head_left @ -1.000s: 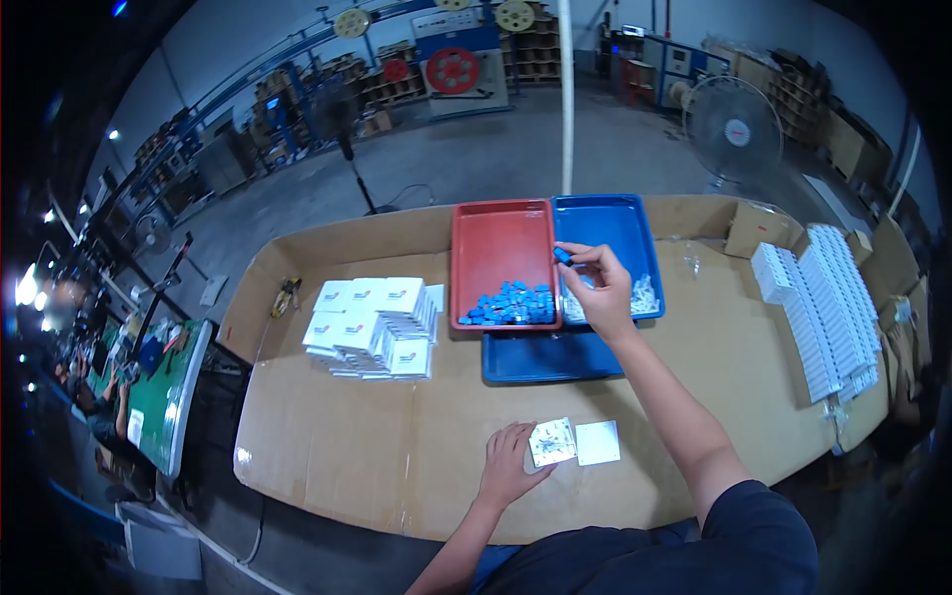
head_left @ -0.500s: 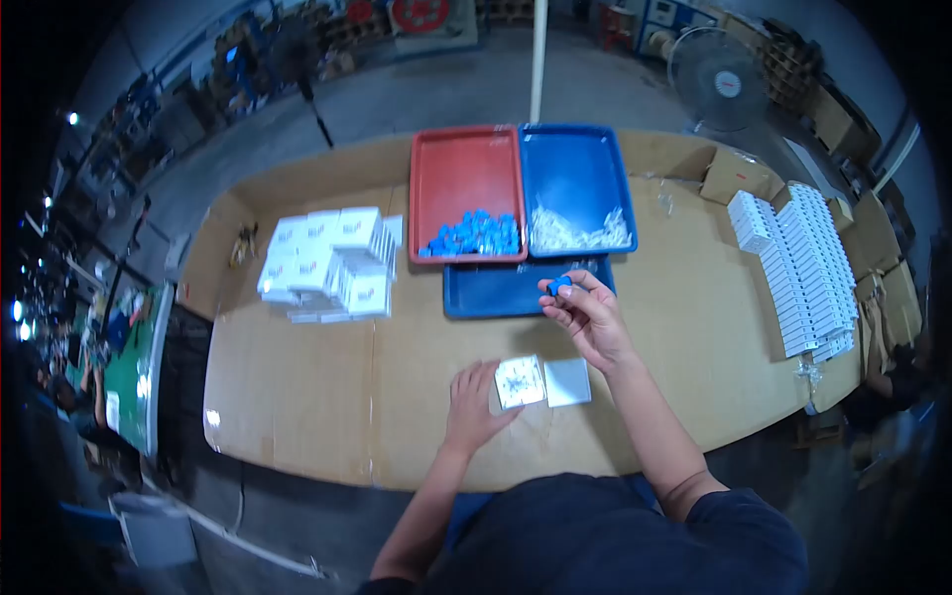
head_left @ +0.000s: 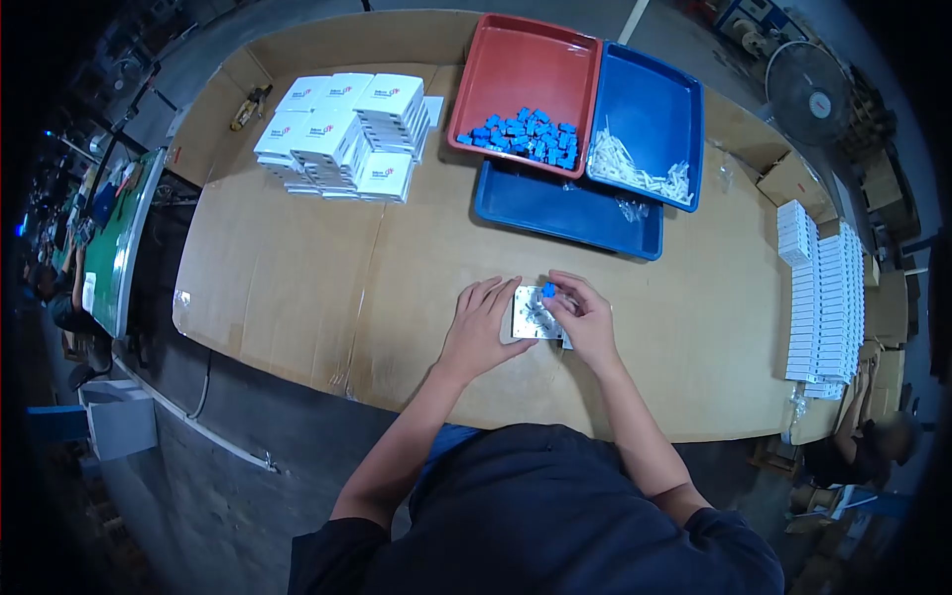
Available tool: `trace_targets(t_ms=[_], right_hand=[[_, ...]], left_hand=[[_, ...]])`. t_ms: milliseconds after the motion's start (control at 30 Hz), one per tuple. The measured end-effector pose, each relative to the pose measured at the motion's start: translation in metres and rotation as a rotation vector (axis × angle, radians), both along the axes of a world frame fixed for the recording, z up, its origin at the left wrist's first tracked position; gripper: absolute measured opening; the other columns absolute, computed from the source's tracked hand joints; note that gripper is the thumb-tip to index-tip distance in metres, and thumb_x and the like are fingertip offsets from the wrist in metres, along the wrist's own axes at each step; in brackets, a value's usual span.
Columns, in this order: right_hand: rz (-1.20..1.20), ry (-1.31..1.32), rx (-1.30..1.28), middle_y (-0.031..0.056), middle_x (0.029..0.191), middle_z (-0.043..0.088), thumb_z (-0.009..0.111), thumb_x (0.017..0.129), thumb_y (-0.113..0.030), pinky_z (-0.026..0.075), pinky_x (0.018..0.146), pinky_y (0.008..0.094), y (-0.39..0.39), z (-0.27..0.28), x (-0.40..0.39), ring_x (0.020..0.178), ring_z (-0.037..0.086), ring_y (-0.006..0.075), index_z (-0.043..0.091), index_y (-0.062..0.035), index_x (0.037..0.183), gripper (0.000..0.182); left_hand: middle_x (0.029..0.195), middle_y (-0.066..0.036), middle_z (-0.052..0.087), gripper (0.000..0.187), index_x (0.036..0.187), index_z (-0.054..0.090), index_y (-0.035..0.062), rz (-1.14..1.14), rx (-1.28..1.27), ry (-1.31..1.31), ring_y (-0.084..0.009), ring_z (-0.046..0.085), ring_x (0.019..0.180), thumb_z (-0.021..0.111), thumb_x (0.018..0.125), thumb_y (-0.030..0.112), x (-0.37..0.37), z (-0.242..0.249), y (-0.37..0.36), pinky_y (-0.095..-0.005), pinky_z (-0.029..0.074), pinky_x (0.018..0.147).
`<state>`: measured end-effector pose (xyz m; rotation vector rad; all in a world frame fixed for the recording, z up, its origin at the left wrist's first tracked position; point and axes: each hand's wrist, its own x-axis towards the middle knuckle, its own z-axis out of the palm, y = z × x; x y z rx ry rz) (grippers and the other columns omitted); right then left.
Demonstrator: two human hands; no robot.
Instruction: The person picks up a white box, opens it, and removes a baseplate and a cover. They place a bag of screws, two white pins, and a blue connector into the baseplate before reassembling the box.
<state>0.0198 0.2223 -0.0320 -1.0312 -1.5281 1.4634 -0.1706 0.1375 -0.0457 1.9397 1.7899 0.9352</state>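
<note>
A white square casing (head_left: 531, 315) with dark and silvery details inside lies on the cardboard-covered table before me. My left hand (head_left: 478, 332) brackets its left side, thumb at the near edge and fingers at the far edge. Between the fingertips of my right hand (head_left: 587, 319) is a small blue plastic piece (head_left: 548, 290), held over the casing's far right corner. A flat white square piece (head_left: 566, 340) shows only as a sliver, mostly covered by my right hand.
Beyond my hands stand a red tray (head_left: 531, 55) of blue pieces, a blue tray (head_left: 650, 84) of white slim parts and another blue tray (head_left: 560, 213) partly beneath them. White boxes (head_left: 332, 134) are stacked left; white casings (head_left: 823, 297) stand in rows right. Other people work at both sides.
My right hand has brought the blue piece down from near the trays to the casing. My left hand stays beside the casing. The head view has tilted down and turned.
</note>
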Motion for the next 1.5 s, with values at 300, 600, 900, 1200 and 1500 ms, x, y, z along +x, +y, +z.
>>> trace_targets(t_ms=[300, 600, 900, 1200, 1500], right_hand=[[0.148, -0.367, 0.462, 0.0146, 0.117, 0.066, 0.080, 0.083, -0.007, 0.050, 0.095, 0.0419, 0.000, 0.001, -0.013, 0.108, 0.063, 0.0323, 0.072, -0.0024, 0.120, 0.038], [0.156, -0.457, 0.670, 0.0112, 0.112, 0.068, 0.079, 0.083, -0.012, 0.047, 0.096, 0.0423, 0.011, -0.002, -0.017, 0.106, 0.062, 0.0319, 0.073, -0.0041, 0.120, 0.038], [0.158, -0.410, 0.646, 0.0107, 0.112, 0.071, 0.078, 0.084, -0.010, 0.047, 0.096, 0.0426, 0.010, -0.007, -0.016, 0.107, 0.065, 0.0311, 0.074, -0.0031, 0.110, 0.027], [0.116, -0.440, 0.709, 0.0085, 0.112, 0.075, 0.080, 0.083, -0.014, 0.046, 0.100, 0.0441, 0.008, -0.013, -0.016, 0.111, 0.067, 0.0293, 0.075, -0.0043, 0.102, 0.022], [0.105, -0.515, 0.820, 0.0069, 0.114, 0.075, 0.080, 0.084, -0.013, 0.045, 0.102, 0.0459, 0.006, -0.010, -0.017, 0.115, 0.066, 0.0267, 0.077, -0.0056, 0.103, 0.021]], left_hand=[[0.145, -0.017, 0.054, 0.098, 0.153, 0.047, 0.0094, -0.012, -0.012, -0.007, -0.0347, 0.044, 0.141, 0.089, 0.071, 0.042, -0.002, 0.004, 0.000, -0.0496, 0.031, 0.120], [0.144, -0.017, 0.056, 0.100, 0.155, 0.045, 0.0089, 0.000, -0.006, -0.027, -0.0356, 0.045, 0.140, 0.089, 0.071, 0.040, 0.000, 0.006, 0.001, -0.0498, 0.032, 0.120], [0.146, -0.017, 0.055, 0.099, 0.155, 0.045, 0.0091, -0.002, -0.021, -0.044, -0.0352, 0.044, 0.142, 0.089, 0.071, 0.039, -0.002, 0.004, 0.002, -0.0498, 0.031, 0.121], [0.147, -0.016, 0.055, 0.100, 0.155, 0.045, 0.0089, -0.005, -0.022, -0.034, -0.0341, 0.044, 0.142, 0.089, 0.071, 0.040, -0.002, 0.002, 0.003, -0.0493, 0.031, 0.121], [0.145, -0.017, 0.055, 0.100, 0.154, 0.043, 0.0047, -0.014, -0.014, -0.017, -0.0324, 0.045, 0.141, 0.089, 0.073, 0.039, -0.002, 0.005, 0.003, -0.0497, 0.029, 0.121]])
